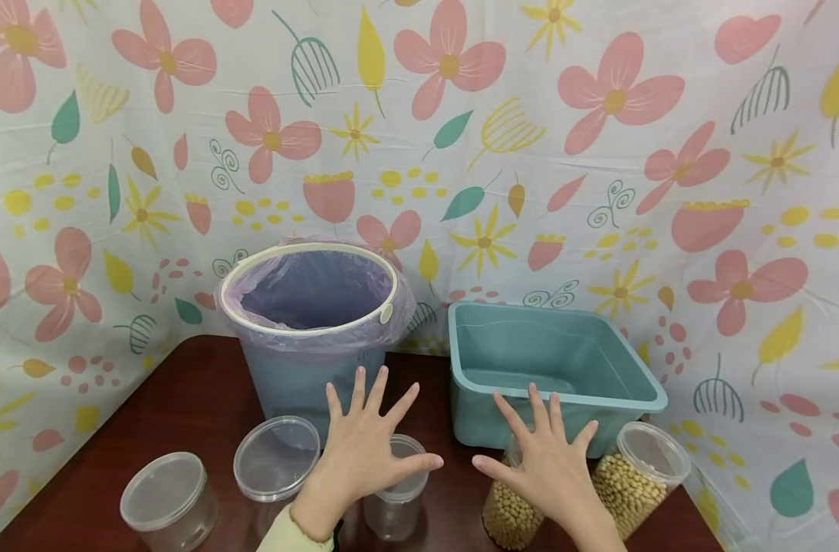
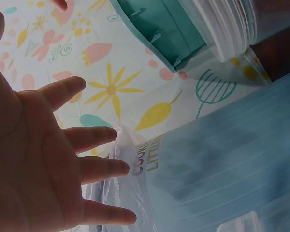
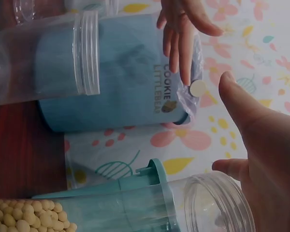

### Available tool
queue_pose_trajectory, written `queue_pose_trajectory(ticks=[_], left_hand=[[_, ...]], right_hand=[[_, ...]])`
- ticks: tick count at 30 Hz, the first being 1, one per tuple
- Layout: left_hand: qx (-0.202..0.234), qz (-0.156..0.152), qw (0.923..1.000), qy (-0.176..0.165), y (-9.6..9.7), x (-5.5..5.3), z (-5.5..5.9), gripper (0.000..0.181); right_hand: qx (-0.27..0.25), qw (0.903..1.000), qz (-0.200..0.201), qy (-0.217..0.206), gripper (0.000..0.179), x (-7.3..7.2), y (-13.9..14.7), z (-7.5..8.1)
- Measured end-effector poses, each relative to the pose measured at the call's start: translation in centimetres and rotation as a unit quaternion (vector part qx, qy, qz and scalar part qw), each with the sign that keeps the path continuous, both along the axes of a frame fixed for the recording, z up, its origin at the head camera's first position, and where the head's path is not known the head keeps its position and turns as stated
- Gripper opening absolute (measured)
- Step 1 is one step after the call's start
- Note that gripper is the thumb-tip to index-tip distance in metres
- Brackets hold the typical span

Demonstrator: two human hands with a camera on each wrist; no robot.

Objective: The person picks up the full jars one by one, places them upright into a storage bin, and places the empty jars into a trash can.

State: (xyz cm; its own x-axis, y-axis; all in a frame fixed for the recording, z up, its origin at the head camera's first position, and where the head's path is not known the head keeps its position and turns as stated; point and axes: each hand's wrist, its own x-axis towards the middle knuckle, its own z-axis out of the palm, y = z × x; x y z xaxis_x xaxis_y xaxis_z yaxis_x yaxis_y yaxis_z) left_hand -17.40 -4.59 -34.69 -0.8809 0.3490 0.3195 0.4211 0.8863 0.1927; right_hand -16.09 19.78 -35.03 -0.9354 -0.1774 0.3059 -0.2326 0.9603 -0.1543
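Note:
My left hand (image 1: 364, 452) is held with fingers spread above a small clear jar (image 1: 394, 515) and in front of a blue bucket (image 1: 281, 383); it holds nothing. The right hand (image 1: 557, 471), also spread, hovers over a clear jar of soybeans (image 1: 509, 515) and hides part of it. A second soybean jar (image 1: 630, 491) stands to its right. In the right wrist view, soybeans (image 3: 24, 215) fill the lower part of the near jar. Two wider lidded clear jars (image 1: 174, 502) (image 1: 276, 461) stand left of my left hand and look bare inside.
A teal rectangular basin (image 1: 471, 414) stands behind the right hand. The bucket has a thin purple bag liner (image 1: 399, 314) folded over its rim and a white handle. Everything stands on a dark red-brown table (image 1: 205, 383) before a flower-patterned cloth (image 1: 419, 153).

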Motion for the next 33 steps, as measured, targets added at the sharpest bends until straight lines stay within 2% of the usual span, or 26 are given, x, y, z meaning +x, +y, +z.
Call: queue_pose_trajectory(ticks=[9,24,33], left_hand=[[0.002,0.002,1.0,0.009,-0.1,0.1,-0.1,0.088],[0.014,-0.006,0.9998,-0.013,-0.2,0.0,-0.3,0.088],[0.025,-0.004,0.9992,-0.03,-0.1,-0.4,0.0,0.089]], right_hand=[[-0.007,0.9999,-0.003,0.013,0.084,0.1,0.3,0.0],[-0.034,0.9978,-0.015,0.055,0.08,0.1,1.3,-0.1],[-0.06,0.9948,-0.013,0.081,0.078,0.3,2.0,-0.1]])
